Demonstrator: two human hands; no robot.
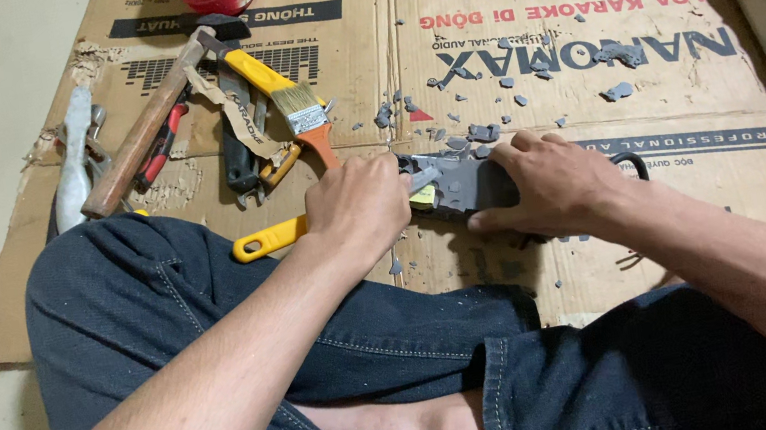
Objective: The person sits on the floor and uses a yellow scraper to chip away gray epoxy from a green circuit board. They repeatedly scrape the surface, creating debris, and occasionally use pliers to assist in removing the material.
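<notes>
— Left of the left hand's grip [357, 207] on the cardboard [574, 4]: a hammer [149, 124], a paintbrush [284, 93], pliers [158, 147]. What has that hand got?

— It is closed round a yellow-handled tool [267, 240], whose tip, as far as one can tell, meets the grey block [464, 183].

— And the right hand [555, 181]?

— Just right of that grip, fingers curled over the block, pinning it to the cardboard.

— How should the person chip well?

— Probably with short strokes away from the holding fingers, block pressed flat.

— Its look?

— Dark grey, long, rough-edged, with grey chips [479, 110] scattered beyond it.
</notes>
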